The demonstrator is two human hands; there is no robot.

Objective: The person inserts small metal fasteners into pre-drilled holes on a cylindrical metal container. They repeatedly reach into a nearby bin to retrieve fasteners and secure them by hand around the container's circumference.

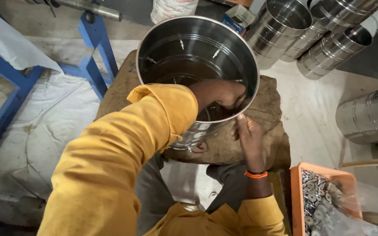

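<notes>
A large shiny steel drum (184,48) stands open-topped on a brown sackcloth pad (267,109) in front of me. My left hand (226,94), in a yellow sleeve, reaches down inside the drum against its near wall, fingers curled; whether it holds anything is hidden. My right hand (249,135), with an orange band at the wrist, presses flat against the drum's outer wall just below the rim, fingers pointing up.
Several more steel drums (285,26) lie on their sides at the back right, and another (368,116) at the right edge. An orange tray (300,192) of small metal washers and fasteners sits at lower right. A blue metal frame (95,52) stands at the left.
</notes>
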